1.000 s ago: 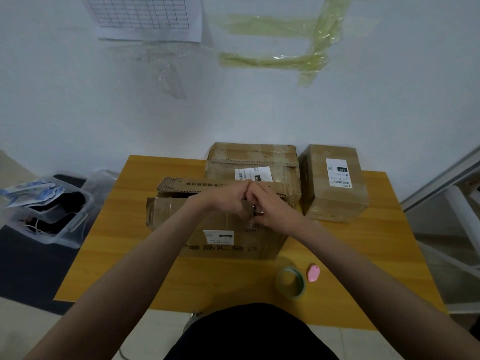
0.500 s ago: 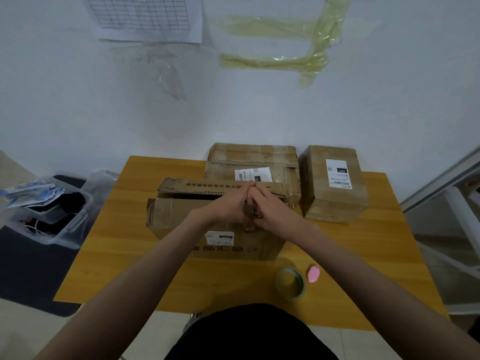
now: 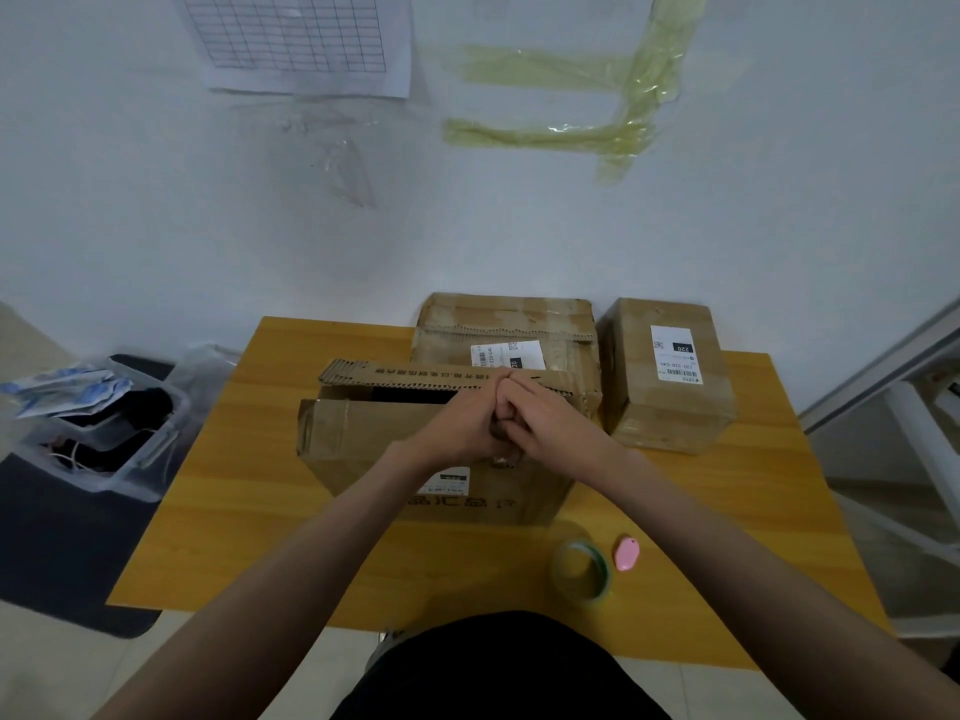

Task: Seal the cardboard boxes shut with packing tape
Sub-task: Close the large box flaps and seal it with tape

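Near box [image 3: 410, 449] at table [image 3: 234, 511] centre, top partly open, far flap [image 3: 415, 379] raised over a dark gap. Above it, left hand [image 3: 457, 423] and right hand [image 3: 550, 420] pressed together, fingers curled round something small and dark; cannot tell what. Behind the near box, a second box [image 3: 509, 324] with a white label. Right of that, a third box [image 3: 670, 376], labelled, closed. Front right of the near box, tape roll [image 3: 582, 569] flat on the table, pink cutter [image 3: 627, 552] just beside it. Left of the table, a clear bin [image 3: 98, 433] on the floor.
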A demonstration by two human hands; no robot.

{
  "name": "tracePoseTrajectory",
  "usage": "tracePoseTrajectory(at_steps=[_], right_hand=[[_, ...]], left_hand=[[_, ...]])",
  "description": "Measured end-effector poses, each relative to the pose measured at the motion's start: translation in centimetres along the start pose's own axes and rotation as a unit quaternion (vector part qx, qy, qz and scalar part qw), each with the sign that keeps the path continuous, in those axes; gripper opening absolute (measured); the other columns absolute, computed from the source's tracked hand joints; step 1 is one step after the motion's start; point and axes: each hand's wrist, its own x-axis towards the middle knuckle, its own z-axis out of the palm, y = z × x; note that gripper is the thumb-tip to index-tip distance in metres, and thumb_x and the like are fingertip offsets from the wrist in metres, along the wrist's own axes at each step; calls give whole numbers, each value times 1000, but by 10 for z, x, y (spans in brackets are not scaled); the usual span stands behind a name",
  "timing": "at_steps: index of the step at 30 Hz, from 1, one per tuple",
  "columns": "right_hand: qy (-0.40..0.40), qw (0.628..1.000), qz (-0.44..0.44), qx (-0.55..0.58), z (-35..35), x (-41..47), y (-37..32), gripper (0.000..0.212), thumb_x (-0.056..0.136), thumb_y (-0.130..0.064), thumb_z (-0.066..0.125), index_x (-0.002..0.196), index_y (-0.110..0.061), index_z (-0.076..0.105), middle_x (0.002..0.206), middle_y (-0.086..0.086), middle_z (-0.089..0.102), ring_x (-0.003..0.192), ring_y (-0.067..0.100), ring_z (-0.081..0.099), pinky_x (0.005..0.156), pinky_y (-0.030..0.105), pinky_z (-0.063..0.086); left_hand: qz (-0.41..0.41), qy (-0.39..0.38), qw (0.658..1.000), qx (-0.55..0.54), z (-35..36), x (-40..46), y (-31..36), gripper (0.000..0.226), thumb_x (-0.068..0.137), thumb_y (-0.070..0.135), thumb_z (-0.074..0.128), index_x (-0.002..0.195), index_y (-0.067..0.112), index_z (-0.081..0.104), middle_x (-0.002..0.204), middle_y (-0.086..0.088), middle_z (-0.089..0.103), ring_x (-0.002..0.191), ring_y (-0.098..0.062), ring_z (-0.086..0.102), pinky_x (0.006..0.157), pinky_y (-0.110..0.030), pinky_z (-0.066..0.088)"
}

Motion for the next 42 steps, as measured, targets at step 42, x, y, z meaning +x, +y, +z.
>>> tracePoseTrajectory(at_steps=[42], right_hand=[[11,989,54,138,1,-1,10,22,90,2,66,87,-15,53,87,-12,53,77,8,57,66,15,44]], left_hand=[[-3,-66,998,-1,-12,1,2,72,68,19,90,125,20,46,102,9,66,95,-8,65,83,-26,52]])
